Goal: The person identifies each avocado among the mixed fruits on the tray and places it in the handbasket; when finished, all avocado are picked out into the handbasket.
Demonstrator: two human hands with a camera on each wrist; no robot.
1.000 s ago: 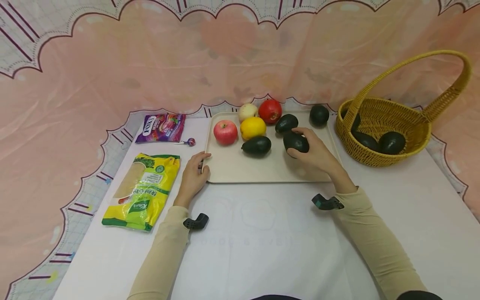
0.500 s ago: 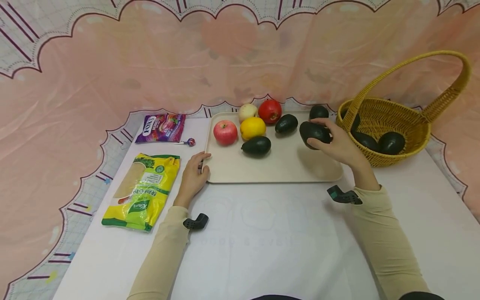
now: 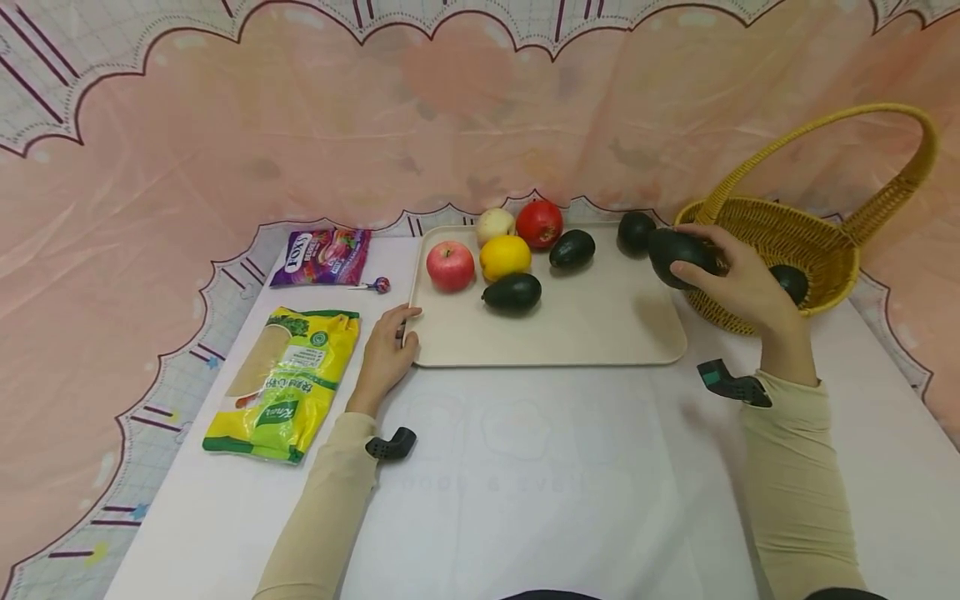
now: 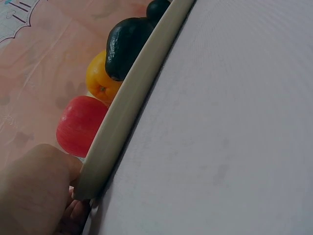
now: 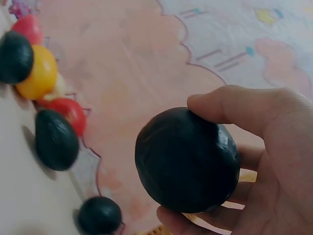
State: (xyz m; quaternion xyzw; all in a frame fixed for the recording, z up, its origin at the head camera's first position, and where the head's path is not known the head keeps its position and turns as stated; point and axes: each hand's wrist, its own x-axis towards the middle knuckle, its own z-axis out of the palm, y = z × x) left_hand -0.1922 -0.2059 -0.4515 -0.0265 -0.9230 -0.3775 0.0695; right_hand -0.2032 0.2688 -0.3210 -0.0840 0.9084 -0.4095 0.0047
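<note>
My right hand (image 3: 750, 283) grips a dark avocado (image 3: 681, 257) in the air over the tray's right edge, beside the wicker basket (image 3: 832, 242). In the right wrist view, thumb and fingers curl round that avocado (image 5: 187, 160). My left hand (image 3: 384, 354) holds the left front corner of the cream tray (image 3: 585, 337); in the left wrist view its fingers lie at the tray rim (image 4: 120, 117). On the tray are a red apple (image 3: 451, 266), a yellow-orange fruit (image 3: 506, 257), a pale fruit (image 3: 495, 226), a pomegranate (image 3: 540, 223) and three avocados (image 3: 512, 292).
A purple candy bag (image 3: 322, 257) and a lollipop (image 3: 382, 285) lie left of the tray, with a yellow-green packet (image 3: 288, 383) nearer the front. An avocado (image 3: 790, 283) shows inside the basket, whose tall handle (image 3: 888, 110) arches up; my right hand hides part of the basket.
My right hand has lifted the gripped avocado and carried it rightward from mid-tray to beside the basket. My left hand has stayed at the tray corner.
</note>
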